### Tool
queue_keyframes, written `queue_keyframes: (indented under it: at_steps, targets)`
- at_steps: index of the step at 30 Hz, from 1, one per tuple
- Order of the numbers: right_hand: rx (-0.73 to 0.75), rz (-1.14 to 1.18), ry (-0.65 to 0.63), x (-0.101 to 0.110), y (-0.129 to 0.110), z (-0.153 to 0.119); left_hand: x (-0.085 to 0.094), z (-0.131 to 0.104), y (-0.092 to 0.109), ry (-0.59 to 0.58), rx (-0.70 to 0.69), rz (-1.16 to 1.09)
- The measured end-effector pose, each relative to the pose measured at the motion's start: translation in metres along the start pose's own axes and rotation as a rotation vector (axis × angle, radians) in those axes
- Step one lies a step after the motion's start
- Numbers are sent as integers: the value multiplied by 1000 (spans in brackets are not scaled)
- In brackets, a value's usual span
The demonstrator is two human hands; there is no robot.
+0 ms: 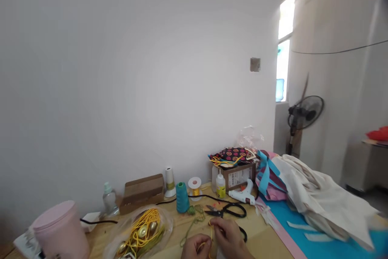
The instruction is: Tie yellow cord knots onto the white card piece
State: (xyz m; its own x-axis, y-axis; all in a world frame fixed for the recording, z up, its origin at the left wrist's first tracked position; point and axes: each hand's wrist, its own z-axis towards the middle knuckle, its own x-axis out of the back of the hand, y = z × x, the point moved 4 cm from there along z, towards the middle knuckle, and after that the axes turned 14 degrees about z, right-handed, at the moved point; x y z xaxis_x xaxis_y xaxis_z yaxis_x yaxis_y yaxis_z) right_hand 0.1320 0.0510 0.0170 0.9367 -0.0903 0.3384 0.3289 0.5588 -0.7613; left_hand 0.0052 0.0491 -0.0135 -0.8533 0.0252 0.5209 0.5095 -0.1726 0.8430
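Observation:
Low in the head view, my left hand [197, 247] pinches a thin yellow cord [211, 232]. My right hand [228, 235] is beside it, its fingers closed on the same cord, part of which loops between the hands. Just beyond the right hand lies a pair of black-handled scissors [227, 210], one handle partly covered by that hand. A green cord [192, 226] trails over the table to the left of the hands. Left of that, a clear plastic bag [168, 220] holds a bundle of yellow cord [142, 226] and several gold bells [142, 231].
Behind the hands stand a teal thread cone [182, 198], a spool of yellow thread [195, 188], a glue bottle [220, 186] and a white glue gun [244, 194]. A pink bin [60, 228] is at left. White fabric [321, 194] is heaped at right. A black cable crosses the table.

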Motion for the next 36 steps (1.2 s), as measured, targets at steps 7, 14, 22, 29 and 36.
queue_keyframes:
  at_steps: [7, 14, 22, 29, 36]
  targets:
    - [48, -186, -85, -4, -12, -2, 8, -11, 26, -61, -84, -17]
    - [72, -276, -121, -5, -16, -8, 11, -15, 25, -21, -72, 69]
    - [163, -296, -120, -4, -23, -10, 11, -18, 21, 14, -79, 78]
    - [362, -202, -58, 5, -34, -12, 9, -17, 20, -3, -33, 86]
    - [161, 7, 65, 20, -18, -7, 9, -15, 21, -56, 8, 20]
